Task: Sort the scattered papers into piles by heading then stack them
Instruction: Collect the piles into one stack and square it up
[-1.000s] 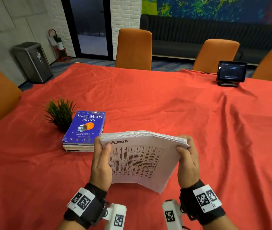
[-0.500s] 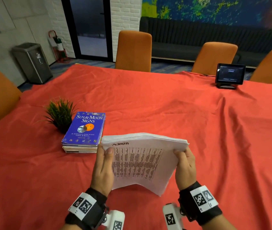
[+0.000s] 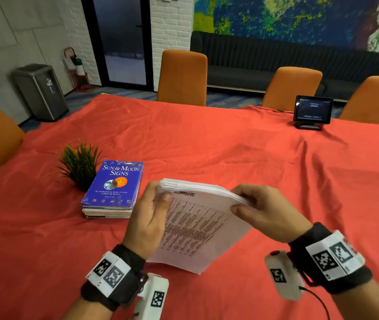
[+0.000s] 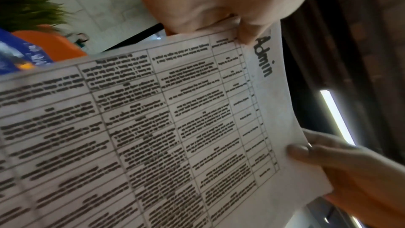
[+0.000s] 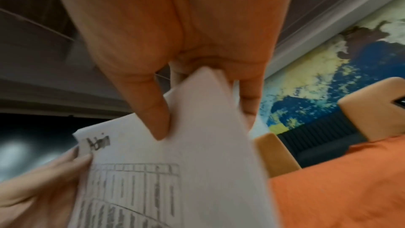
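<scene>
Lowest in the head view, both wrists wore black bands carrying white square-coded tags. Just above them, at lower centre, the left hand (image 3: 147, 224) and the right hand (image 3: 268, 212) held a thick stack of papers (image 3: 197, 229) between them, tilted up off the red tablecloth (image 3: 230, 158). The left hand gripped the stack's left edge, thumb on the top sheet beside the heading. The right hand pinched the upper right corner, thumb on the front and fingers curled behind. In the left wrist view the top sheet's heading read "Admin" above a ruled table of small print, too blurred to read. The right wrist view showed the same heading, smeared.

Left of the stack, at centre left, a blue book (image 3: 114, 184) titled "Sun & Moon Signs" lay on top of another book. Its subtitle was too small to read surely. A small green potted plant (image 3: 80, 162) stood just beside it, further left. Toward the upper right, a small dark screen (image 3: 312, 110) stood on the far table edge, its text illegible. Orange chairs (image 3: 182, 77) lined that edge.
</scene>
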### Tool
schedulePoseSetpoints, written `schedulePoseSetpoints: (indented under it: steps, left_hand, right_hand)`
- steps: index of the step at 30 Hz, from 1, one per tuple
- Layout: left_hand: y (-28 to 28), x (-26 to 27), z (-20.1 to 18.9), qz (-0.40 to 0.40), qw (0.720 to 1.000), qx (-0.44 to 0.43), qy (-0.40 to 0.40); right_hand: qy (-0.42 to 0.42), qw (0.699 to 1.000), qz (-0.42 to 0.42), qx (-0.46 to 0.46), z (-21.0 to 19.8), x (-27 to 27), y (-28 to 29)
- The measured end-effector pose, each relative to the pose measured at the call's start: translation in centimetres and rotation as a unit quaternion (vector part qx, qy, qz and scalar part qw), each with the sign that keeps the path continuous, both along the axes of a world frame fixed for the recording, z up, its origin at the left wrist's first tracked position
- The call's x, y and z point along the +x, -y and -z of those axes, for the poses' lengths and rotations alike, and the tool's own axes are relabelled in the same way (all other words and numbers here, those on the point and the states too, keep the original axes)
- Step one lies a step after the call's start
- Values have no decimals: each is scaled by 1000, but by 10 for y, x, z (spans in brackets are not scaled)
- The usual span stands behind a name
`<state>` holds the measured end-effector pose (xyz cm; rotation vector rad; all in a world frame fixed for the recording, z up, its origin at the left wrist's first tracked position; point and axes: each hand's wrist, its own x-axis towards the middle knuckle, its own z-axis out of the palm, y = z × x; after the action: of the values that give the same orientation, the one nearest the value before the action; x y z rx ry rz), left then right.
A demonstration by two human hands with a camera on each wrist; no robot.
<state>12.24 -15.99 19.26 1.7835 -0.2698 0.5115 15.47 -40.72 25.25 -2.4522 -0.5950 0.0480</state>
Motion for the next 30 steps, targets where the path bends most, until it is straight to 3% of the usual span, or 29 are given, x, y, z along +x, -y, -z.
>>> schedulePoseSetpoints:
  steps: [4,8,11,14,16,19,22,25,27,30]
  left_hand:
    - [17,2,-18,64,987,128,68]
    - [18,4,-23,57,986,130,89]
    - [-10,7,-5,57,987,147,-6]
    - [-58,6,28,86,954,252,-139]
    - [-85,-1,40,86,942,262,-189]
    - [-100,-9,41,45,954,248,-162]
    - [-95,-12,39,-47,973,208,-88]
    - [-87,-18,38,-109,975,193,-10]
    - [-81,-23,47,-104,973,206,10]
    - [-76,-32,79,-73,965,248,-37]
  right_hand:
    - [36,993,-84,-77,-17,-1,-32]
    - [68,993,-96,-31,-13,0,-50]
    - [84,995,-50,23,-1,2,-43]
    - [59,991,20,122,16,10,-19]
    - [40,981,54,182,27,9,-4]
    - [14,955,89,283,47,0,6]
    - [22,930,130,343,72,-9,9]
    - [40,906,159,390,93,-15,13]
    - [44,897,186,400,112,-20,13]
    - [8,893,232,385,146,-27,11]
